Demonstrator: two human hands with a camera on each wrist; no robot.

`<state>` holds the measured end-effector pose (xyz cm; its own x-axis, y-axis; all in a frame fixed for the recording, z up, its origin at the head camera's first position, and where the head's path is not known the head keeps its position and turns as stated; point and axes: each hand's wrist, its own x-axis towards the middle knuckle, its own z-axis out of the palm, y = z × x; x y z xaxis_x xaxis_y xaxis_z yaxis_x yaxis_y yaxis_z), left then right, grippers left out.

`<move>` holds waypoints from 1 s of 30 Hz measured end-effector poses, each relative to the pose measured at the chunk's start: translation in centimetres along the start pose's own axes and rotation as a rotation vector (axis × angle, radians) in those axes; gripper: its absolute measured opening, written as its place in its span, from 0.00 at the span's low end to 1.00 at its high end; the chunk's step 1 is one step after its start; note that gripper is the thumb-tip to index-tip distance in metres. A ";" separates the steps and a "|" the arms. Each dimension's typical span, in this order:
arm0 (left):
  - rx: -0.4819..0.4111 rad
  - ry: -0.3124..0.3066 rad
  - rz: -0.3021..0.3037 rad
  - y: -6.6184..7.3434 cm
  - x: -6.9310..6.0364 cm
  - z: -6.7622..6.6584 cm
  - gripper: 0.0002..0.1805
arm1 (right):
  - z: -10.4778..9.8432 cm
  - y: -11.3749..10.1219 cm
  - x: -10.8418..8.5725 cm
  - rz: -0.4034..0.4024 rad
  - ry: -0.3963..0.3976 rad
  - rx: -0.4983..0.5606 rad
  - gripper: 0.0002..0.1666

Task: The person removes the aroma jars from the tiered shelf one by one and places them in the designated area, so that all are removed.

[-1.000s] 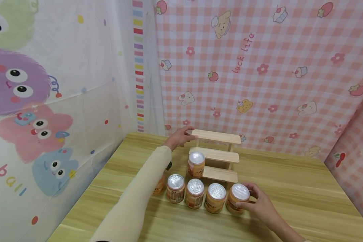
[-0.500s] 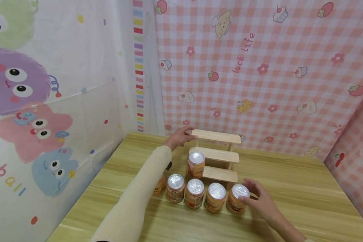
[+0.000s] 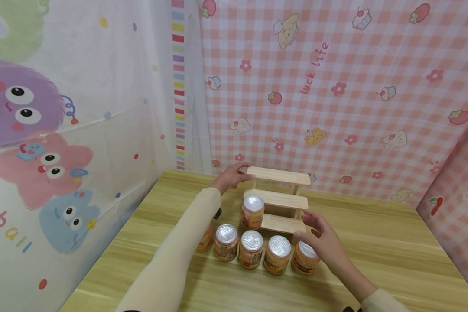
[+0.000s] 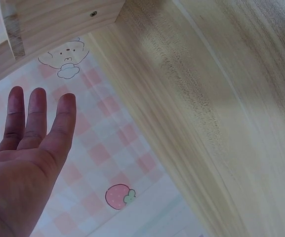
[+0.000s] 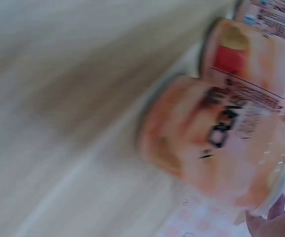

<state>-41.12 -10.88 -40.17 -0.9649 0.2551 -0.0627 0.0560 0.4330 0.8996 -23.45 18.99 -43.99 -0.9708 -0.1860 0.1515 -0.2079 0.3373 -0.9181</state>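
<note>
A small three-tier wooden shelf (image 3: pixel 278 200) stands at the back of the table. My left hand (image 3: pixel 232 177) pinches the left end of its top tier between thumb and forefinger; in the left wrist view the other fingers (image 4: pixel 37 116) stretch out straight. One orange-labelled can (image 3: pixel 253 213) with a silver lid sits at the left of the lowest tier. Before the shelf, several like cans form a row. My right hand (image 3: pixel 327 242) hovers over the rightmost can (image 3: pixel 305 259), partly covering its lid, with thumb and fingers spread and nothing between them.
In the row are a can (image 3: pixel 277 256), another can (image 3: pixel 251 251) and a third can (image 3: pixel 226 245). A further can (image 3: pixel 205 240) is half hidden by my left sleeve (image 3: pixel 179 249). Patterned cloth (image 3: pixel 335 112) hangs behind the wooden table (image 3: pixel 386 247).
My right hand has let go of the rightmost can and moved up and left, toward the lowest tier. The cans stay where they were, and my left hand keeps its place on the shelf.
</note>
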 end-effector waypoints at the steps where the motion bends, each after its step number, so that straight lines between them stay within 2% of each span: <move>1: -0.001 -0.001 0.001 0.0 0.0 0.0 0.30 | 0.2 -0.3 0.3 0.001 0.008 0.006 0.41; 6: 0.010 -0.002 0.005 0.1 0.0 0.0 0.31 | 1.6 -1.9 2.0 0.016 0.030 0.069 0.41; 13: 0.010 0.004 0.003 0.1 -0.1 0.0 0.31 | 4.4 -3.2 3.8 0.047 0.000 0.137 0.44; 21: 0.000 -0.007 0.003 0.1 0.0 0.0 0.31 | 7.0 -3.0 5.6 0.048 -0.002 0.167 0.48; 30: 0.015 -0.011 0.003 0.1 -0.2 0.0 0.31 | 8.6 -2.9 6.8 0.053 -0.017 0.141 0.49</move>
<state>-40.92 -10.93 -40.04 -0.9619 0.2657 -0.0645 0.0631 0.4454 0.8931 -28.39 8.81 -43.44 -0.9775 -0.1877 0.0960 -0.1362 0.2145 -0.9672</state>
